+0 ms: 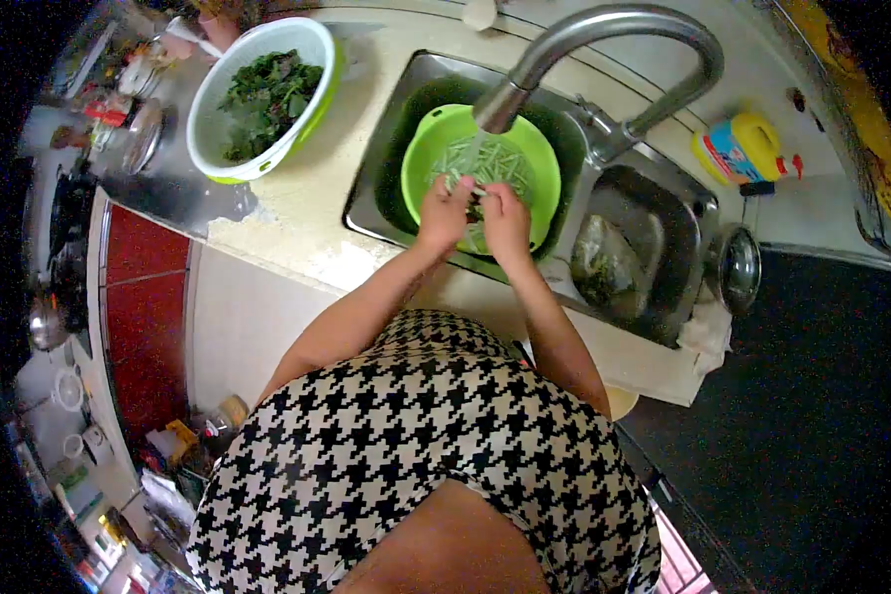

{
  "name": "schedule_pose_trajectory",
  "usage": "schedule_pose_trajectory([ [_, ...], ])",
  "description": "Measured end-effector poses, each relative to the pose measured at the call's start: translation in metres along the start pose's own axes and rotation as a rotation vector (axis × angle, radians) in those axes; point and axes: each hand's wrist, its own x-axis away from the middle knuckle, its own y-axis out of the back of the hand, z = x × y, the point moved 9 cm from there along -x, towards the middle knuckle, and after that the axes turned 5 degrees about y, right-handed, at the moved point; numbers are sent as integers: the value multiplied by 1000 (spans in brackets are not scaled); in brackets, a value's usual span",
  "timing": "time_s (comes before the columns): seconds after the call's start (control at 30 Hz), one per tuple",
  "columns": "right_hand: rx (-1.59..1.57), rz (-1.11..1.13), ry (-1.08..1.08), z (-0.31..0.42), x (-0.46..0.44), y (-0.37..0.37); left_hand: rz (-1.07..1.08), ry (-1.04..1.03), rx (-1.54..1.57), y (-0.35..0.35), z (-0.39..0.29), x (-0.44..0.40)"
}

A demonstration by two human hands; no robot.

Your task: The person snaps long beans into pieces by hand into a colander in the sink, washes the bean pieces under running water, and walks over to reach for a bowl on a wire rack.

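Observation:
A green plastic basin [418, 163] sits in the larger sink bowl, with water and many short pieces of green bean [505, 163] inside. Over it, my left hand [444, 211] and my right hand [506, 220] are close together, fingertips pinched. A green bean appears to be held between them, though the fingers partly cover it. The tap's spout [496, 107] points down just above the hands, and a stream of water seems to fall from it into the basin.
A white colander in a green basin [200, 148] holds dark leafy greens [275, 94] on the counter at left. A plastic bag [604, 259] with plant scraps lies in the smaller sink bowl [663, 233]. Beyond stands a yellow detergent bottle [747, 148]; a metal bowl [738, 267] sits at right.

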Motion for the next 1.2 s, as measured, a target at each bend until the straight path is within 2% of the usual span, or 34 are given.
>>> schedule_pose_trajectory([
  [0.03, -203, 8, -57, -13, 6, 1, 59, 54, 71, -6, 1, -4],
  [0.1, -618, 20, -159, -32, 13, 3, 156, 297, 266, -13, 4, -8],
  [0.13, -363, 93, 25, -12, 17, 28, 231, 317, 248, -14, 6, -16],
  [0.27, 199, 167, 30, -2, 49, 112, 415, 414, 199, -21, 23, -50],
  [0.3, 421, 107, 7, -10, 55, 135, 447, 417, 167, -22, 27, -56],
  [0.33, 633, 18, 121, -34, 66, 152, 432, 467, 139, -22, 26, -56],
  [0.37, 724, 41, 48, -34, 67, 164, 424, 472, 114, -21, 28, -59],
  [0.43, 862, 14, 87, -15, 68, 181, 414, 483, 61, -20, 32, -66],
  [0.5, 952, -84, 316, 9, 72, 186, 390, 494, 159, -18, 37, -70],
  [0.57, 702, -109, 124, -27, 76, 181, 435, 487, 372, -20, 51, -79],
  [0.6, 575, -120, 26, -43, 78, 178, 467, 460, 444, -23, 47, -75],
  [0.67, -52, 101, -325, -50, 62, 127, 538, 403, 586, -34, 28, -56],
  [0.73, -136, 114, -54, -16, 37, 80, 471, 333, 643, -40, 0, -37],
  [0.77, -282, 106, -35, 0, 27, 59, 433, 294, 674, -43, -11, -29],
  [0.83, -227, 243, -58, 6, 9, 15, 351, 204, 645, -39, -19, -21],
  [0.9, -419, 186, -11, 10, -3, -13, 312, 46, 529, -31, -32, -16],
  [0.93, -298, 246, 1, 11, -3, -22, 293, 39, 389, -24, -37, -13],
  [1.03, 99, 413, 56, 28, -5, -33, 220, -17, 283, -5, -34, -14],
  [1.07, 246, 455, 87, 40, -7, -32, 248, -91, 308, -4, -25, -18],
  [1.1, 395, 491, 118, 46, -8, -33, 198, -213, 129, 2, -30, -16],
  [1.17, 474, 536, 162, 44, -7, -43, 104, -449, -233, 6, -40, -6],
  [1.2, 515, 556, 180, 39, -7, -47, 40, -480, -427, 7, -55, 3],
])
